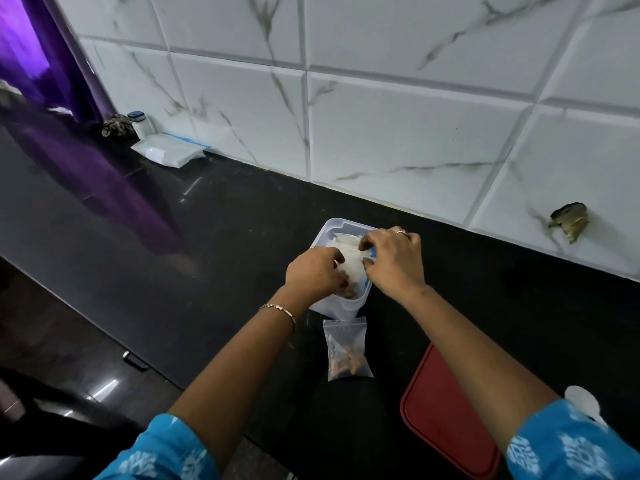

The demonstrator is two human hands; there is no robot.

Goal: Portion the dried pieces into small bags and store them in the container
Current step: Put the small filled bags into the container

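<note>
No writing is legible; on the black counter a clear container holds small bags, both hands over it, the left hand and right hand pinching a bag inside, while a filled bag lies just in front, beside a red lid.

Both hands sit over the clear container, so most of its inside is hidden; only white bag plastic and a few brown pieces show between the fingers. The left hand has its fingertips buried in that plastic, and its grip cannot be read. The right hand covers the container's far right rim. The red lid is partly covered by the right forearm and cut by the bottom edge. The contents of the small bag are too blurred to identify.
</note>
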